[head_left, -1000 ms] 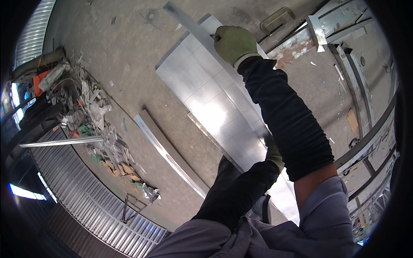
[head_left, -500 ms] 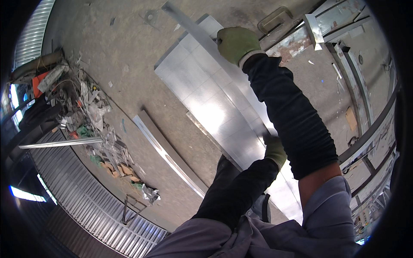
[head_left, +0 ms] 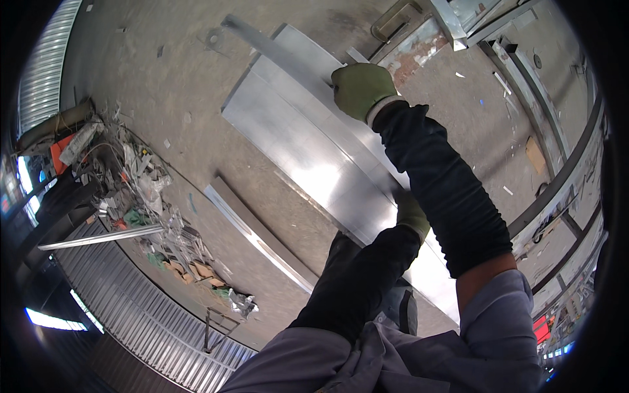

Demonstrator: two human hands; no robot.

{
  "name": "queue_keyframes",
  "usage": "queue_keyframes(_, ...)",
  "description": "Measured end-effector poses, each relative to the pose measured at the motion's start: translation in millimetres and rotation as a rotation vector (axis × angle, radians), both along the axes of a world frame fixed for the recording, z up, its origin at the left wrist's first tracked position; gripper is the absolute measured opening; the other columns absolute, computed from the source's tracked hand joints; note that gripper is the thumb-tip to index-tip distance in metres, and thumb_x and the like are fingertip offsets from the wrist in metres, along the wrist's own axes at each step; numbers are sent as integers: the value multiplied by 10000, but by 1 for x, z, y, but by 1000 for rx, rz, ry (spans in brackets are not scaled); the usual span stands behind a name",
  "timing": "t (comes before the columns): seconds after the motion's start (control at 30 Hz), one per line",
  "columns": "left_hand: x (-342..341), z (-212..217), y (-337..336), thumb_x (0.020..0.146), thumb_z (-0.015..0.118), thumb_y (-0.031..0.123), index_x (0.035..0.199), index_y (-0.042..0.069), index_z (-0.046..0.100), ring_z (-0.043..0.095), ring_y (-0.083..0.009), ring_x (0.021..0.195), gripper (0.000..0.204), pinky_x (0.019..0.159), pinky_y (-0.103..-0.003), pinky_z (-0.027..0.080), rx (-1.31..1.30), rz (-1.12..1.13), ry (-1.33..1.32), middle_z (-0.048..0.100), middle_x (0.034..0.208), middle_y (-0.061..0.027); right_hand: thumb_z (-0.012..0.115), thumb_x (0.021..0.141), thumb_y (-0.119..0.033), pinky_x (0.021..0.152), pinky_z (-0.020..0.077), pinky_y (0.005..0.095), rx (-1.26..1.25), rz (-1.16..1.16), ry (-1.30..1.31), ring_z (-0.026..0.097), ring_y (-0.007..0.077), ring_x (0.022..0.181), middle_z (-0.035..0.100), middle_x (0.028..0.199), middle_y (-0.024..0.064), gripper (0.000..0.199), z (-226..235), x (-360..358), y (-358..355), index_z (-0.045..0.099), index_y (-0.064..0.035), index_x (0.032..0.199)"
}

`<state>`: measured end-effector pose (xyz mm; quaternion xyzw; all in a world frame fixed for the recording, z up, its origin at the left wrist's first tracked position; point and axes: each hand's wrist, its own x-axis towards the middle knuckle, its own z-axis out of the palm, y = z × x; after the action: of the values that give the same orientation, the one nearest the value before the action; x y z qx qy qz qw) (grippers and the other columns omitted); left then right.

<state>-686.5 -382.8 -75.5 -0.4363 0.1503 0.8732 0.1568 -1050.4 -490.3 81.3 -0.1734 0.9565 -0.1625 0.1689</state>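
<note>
Both gloved hands gripping the sheet-metal panel [head_left: 308, 157]: right hand [head_left: 360, 88] clamping far edge, left hand [head_left: 411, 213] near edge. Lying over concrete floor [head_left: 164, 78].

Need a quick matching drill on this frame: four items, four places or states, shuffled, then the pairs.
Items:
1. right hand
2. left hand
3. loose metal strip
4. scrap pile

Places or states:
A. lying alone on the concrete floor
B. heaped at the left by the corrugated wall
C. on the far end of the sheet-metal panel
D. at the panel's near part, mostly hidden by a sleeve

Pairs: 1-C, 2-D, 3-A, 4-B
</note>
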Motion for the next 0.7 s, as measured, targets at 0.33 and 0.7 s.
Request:
queue_keyframes(0.33, -45, 69, -27, 1121, 412, 517, 1362, 98, 638, 625, -239, 1277, 534, 1074, -433, 471, 34, -139, -84, 669, 1407, -47, 630, 920, -241, 728, 579, 506, -135, -38, 129, 728, 355, 825, 740, 844, 130, 176, -7, 21, 2, 748, -111, 903)
queue_keyframes(0.7, -59, 86, -32, 1109, 450, 491, 1383, 108, 629, 597, -253, 1304, 504, 1106, -455, 455, 328, 20, -223, 642, 1430, -46, 651, 953, -271, 778, 587, 501, -227, -65, 286, 733, 355, 877, 756, 875, 136, 196, -22, -30, -52, 759, -107, 943)
